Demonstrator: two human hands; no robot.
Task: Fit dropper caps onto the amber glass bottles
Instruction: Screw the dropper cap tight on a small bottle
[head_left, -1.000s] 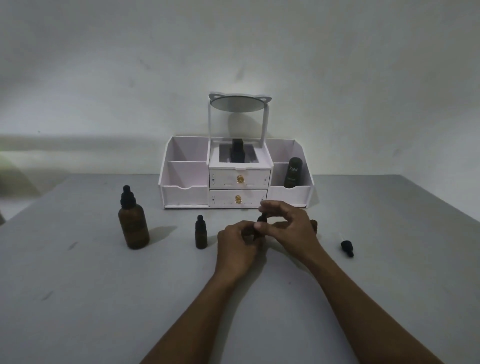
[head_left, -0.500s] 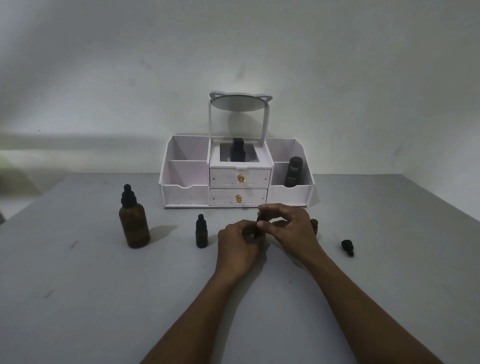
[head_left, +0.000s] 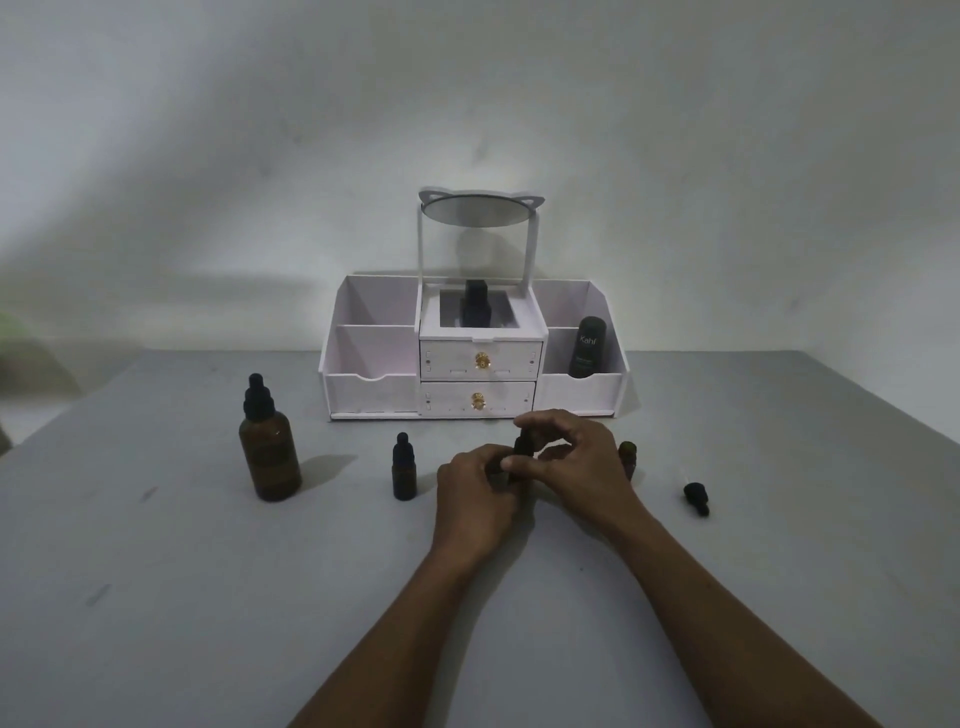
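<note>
My left hand (head_left: 475, 493) is wrapped around a small amber bottle, which is almost fully hidden by the fingers. My right hand (head_left: 576, 457) pinches the black dropper cap (head_left: 522, 447) that sits on top of that bottle. A large amber bottle (head_left: 269, 457) with its black dropper cap on stands at the left. A small capped amber bottle (head_left: 404, 470) stands between it and my hands. Behind my right hand an uncapped small amber bottle (head_left: 627, 456) shows partly. A loose black dropper cap (head_left: 696, 496) lies on the table at the right.
A white cosmetic organiser (head_left: 374, 384) with two drawers and a tilted mirror stands at the back against the wall. It holds a black "Kahf" bottle (head_left: 586, 347) at the right and a dark bottle (head_left: 477, 310) in the middle. The grey table (head_left: 156, 597) stretches forward.
My right hand has sunk a little over the cap and its fingers have turned around it. The left hand and the other bottles have stayed put.
</note>
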